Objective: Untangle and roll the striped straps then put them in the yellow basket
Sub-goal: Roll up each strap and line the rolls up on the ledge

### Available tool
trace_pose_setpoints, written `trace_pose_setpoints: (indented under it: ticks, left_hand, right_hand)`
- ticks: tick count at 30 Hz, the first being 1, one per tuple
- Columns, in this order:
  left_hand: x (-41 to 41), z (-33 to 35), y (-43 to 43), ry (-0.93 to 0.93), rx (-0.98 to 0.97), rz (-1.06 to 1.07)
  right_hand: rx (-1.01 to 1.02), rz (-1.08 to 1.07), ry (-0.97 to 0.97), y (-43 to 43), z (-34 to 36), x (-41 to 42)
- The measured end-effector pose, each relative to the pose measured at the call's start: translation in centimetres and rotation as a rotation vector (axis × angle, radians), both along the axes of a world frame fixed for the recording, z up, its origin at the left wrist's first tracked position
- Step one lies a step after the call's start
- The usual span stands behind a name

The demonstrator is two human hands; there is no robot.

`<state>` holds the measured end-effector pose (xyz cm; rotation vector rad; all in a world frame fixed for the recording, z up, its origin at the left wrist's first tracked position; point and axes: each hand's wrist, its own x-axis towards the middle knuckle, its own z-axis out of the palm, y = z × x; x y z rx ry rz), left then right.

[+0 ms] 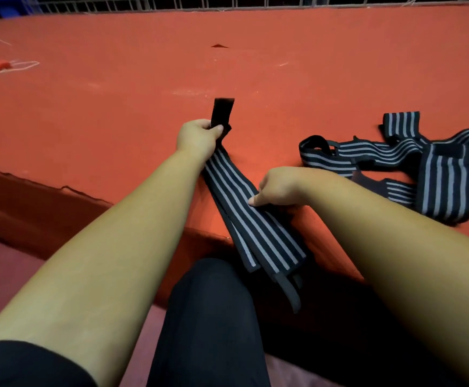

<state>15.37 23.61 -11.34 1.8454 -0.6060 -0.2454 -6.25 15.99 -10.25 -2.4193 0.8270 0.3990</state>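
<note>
Strap (244, 210) is clamped just below its black far end by the left grip (197, 135), and the right grip (278, 187) pinches its doubled layers midway. Loose layers could slide apart and roll crooked. Its long axis runs far to near, slanting right, with the tail hanging off the surface (116, 93). The pile (434, 174) lies to the right.

Both bare forearms reach forward from the bottom corners toward mid-frame. The left hand (199, 136), higher in the frame, is fisted round the striped strap (244, 216) near its black end. The right hand (279, 188), just lower right of it, grips the same strap, knuckles up.
</note>
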Motion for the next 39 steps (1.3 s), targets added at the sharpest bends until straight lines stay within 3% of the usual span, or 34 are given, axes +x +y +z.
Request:
trace_pose_setpoints:
  ticks: [9,16,23,27,33,36,39]
  left_hand:
    - [6.6,-2.0,-1.1,0.026,0.140,0.074]
    - [9.8,-4.8,-1.4,-0.039,0.339,0.136]
    - [9.7,-5.4,-2.0,-0.091,0.394,0.174]
    - [9.5,-5.3,-2.4,-0.119,0.424,0.197]
    - [8.8,-3.8,-1.9,0.129,0.225,0.213]
    - [7.4,-2.4,-1.5,0.327,-0.017,0.143]
    - [4.6,0.3,-0.5,0.364,-0.135,0.024]
  right_hand:
    - [-0.076,0.063,0.153,-1.7,0.3,5.1]
    - [-0.138,0.052,-0.104,-4.6,-1.2,11.3]
    - [-0.082,0.086,0.123,-6.3,-0.7,14.8]
    - [-0.062,0.080,0.146,-6.7,-0.9,15.0]
    - [-0.058,0.047,0.023,-5.8,-1.3,13.3]
    - [0.024,-0.051,-0.135,-5.6,-1.5,12.1]
    - [0.144,-0.226,-0.374,-4.9,-0.4,10.2]
